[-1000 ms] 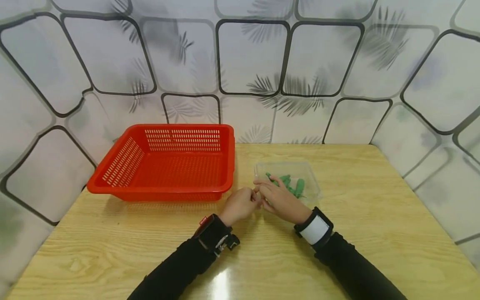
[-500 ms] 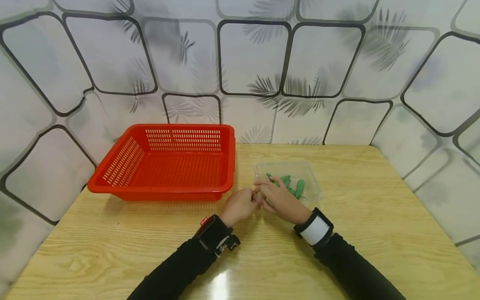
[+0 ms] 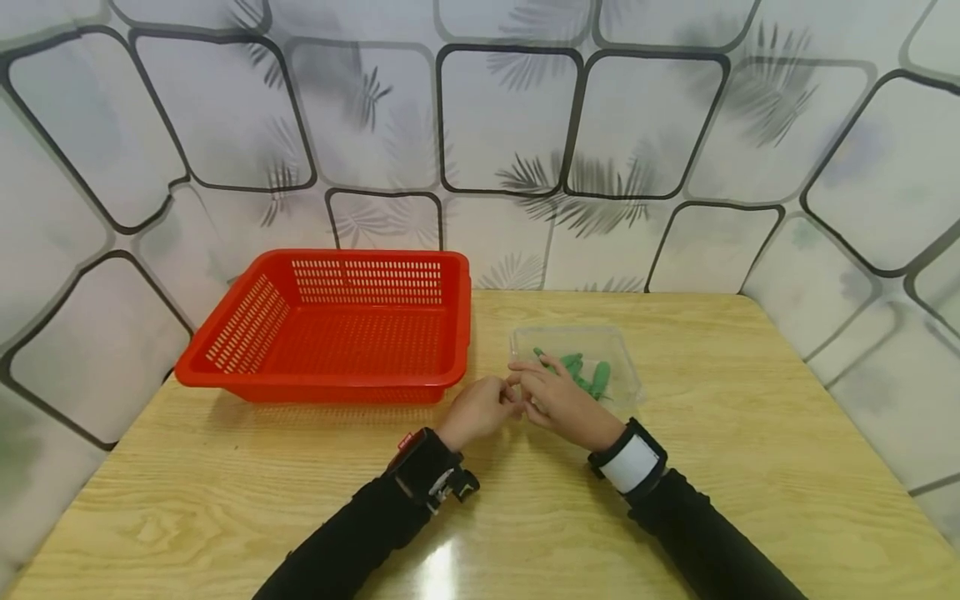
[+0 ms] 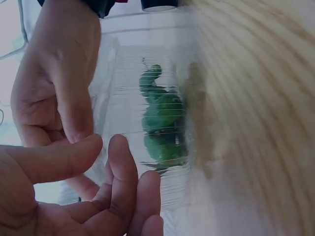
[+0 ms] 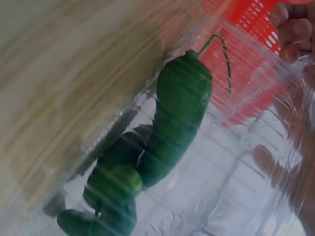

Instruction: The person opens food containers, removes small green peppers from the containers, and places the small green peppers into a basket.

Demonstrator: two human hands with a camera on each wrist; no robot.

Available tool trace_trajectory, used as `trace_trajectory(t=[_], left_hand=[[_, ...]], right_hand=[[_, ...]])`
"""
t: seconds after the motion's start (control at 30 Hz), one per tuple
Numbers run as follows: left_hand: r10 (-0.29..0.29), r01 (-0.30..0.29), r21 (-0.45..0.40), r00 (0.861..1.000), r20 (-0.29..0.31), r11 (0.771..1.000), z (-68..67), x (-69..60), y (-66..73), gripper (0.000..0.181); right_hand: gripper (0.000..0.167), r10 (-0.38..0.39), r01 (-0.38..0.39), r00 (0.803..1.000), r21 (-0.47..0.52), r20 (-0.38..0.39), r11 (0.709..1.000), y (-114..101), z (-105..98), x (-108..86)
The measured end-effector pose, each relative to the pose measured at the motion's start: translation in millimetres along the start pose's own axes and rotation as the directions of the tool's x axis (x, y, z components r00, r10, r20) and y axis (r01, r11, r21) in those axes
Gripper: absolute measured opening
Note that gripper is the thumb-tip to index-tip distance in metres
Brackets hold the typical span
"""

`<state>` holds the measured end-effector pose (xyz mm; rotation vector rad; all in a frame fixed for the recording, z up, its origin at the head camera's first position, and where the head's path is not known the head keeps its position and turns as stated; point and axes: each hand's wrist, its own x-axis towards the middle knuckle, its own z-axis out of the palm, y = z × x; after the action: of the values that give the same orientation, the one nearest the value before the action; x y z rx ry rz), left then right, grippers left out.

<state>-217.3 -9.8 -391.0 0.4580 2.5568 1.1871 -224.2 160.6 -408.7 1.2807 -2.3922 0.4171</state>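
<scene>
A clear plastic box [image 3: 628, 360] sits on the table, holding several green vegetables [image 3: 601, 379] that look like small peppers. One, with a thin bent stem, shows in the right wrist view as a curved green pepper [image 5: 183, 105]. My left hand [image 3: 477, 410] and right hand [image 3: 566, 407] meet at the box's near left corner. In the left wrist view, the left thumb and fingertips [image 4: 119, 147] stand close together, and nothing is plainly visible between them. The right hand [image 4: 61, 73] is bent beside the box wall [image 4: 125, 88]; whether it pinches the clear plastic cannot be made out.
A red slotted basket [image 3: 322, 382] stands left of the box, close behind my left hand. A patterned wall [image 3: 502, 117] rises behind the wooden table [image 3: 720, 400]. Bands with small devices sit on both wrists.
Both hands stay at the box's corner with barely any finger motion. The head view has tilted up very slightly; box and basket have not moved.
</scene>
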Motion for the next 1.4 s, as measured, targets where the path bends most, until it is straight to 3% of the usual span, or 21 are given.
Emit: trace_trajectory(t=[0.27, 0.43, 0.6, 0.83, 0.97, 1.17, 1.4], left_hand=[[-0.002, 0.012, -0.125, 0.997, 0.079, 0.992, -0.8, 3.9, -5.5, 0.016], [-0.012, 0.024, -0.152, 0.996, 0.084, 0.988, 2.7, 1.5, -7.4, 0.017], [-0.045, 0.058, -0.178, 0.996, 0.073, 0.982, 6.4, -0.2, -7.4, 0.011], [-0.017, 0.023, -0.115, 0.998, 0.058, 0.993, 8.7, 2.5, -6.3, 0.019], [0.028, -0.023, -0.07, 0.998, 0.063, 0.997, 8.2, 2.8, -5.2, 0.026], [0.131, -0.131, -0.003, 0.987, 0.092, 0.991, 7.7, 1.6, -4.1, 0.026], [0.092, -0.092, 0.002, 0.991, 0.095, 0.996, 8.7, -0.2, -1.2, 0.026]], right_hand=[[0.024, -0.029, 0.029, 1.0, 0.059, 0.002, 0.998, -0.6, -1.3, -1.7], [0.024, -0.049, 0.05, 0.999, 0.062, -0.009, 0.997, -1.3, -1.7, -1.7], [0.022, -0.071, 0.071, 0.997, -0.012, -0.031, 0.997, -1.8, -1.1, -1.4], [0.021, -0.082, 0.075, 0.995, -0.119, -0.055, 0.99, -2.1, 1.6, 0.2], [0.02, -0.085, 0.077, 0.995, -0.141, -0.054, 0.987, -1.9, 4.9, 0.5], [0.033, -0.087, 0.081, 0.996, -0.129, -0.038, 0.988, -2.4, 6.0, 0.0], [0.036, -0.071, 0.069, 0.997, -0.056, -0.029, 0.996, -2.9, 4.4, 0.8]])
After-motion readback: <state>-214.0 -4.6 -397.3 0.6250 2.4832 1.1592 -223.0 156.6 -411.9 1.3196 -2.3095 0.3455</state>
